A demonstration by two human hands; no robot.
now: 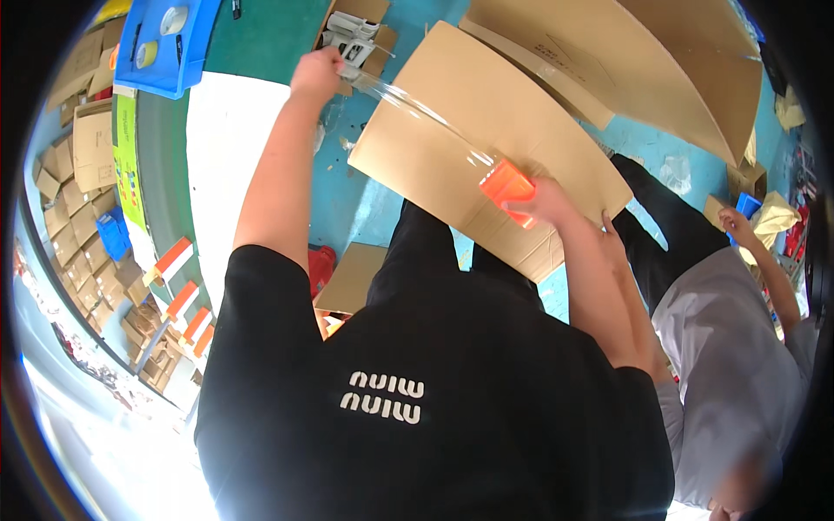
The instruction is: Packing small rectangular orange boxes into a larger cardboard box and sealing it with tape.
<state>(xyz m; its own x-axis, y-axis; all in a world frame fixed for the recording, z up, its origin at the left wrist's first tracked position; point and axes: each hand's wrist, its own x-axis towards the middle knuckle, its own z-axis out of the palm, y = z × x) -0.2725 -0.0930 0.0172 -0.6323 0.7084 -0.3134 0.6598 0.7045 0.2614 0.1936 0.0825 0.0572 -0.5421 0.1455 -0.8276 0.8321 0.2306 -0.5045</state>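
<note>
Tape strip (417, 108) ran taut from left hand's (317, 74) pinching fingers down-right to right hand (543, 201), fingers closed around orange dispenser (506, 185), above flattened cardboard box (486, 165).

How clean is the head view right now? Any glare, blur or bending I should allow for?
Head view: harsh white glare washes out the lower left corner; the fisheye bends the cardboard sheet edges near the rim; the clear tape strip glints between the left hand and the orange tape dispenser in the right hand; the centre is fairly sharp.
</note>
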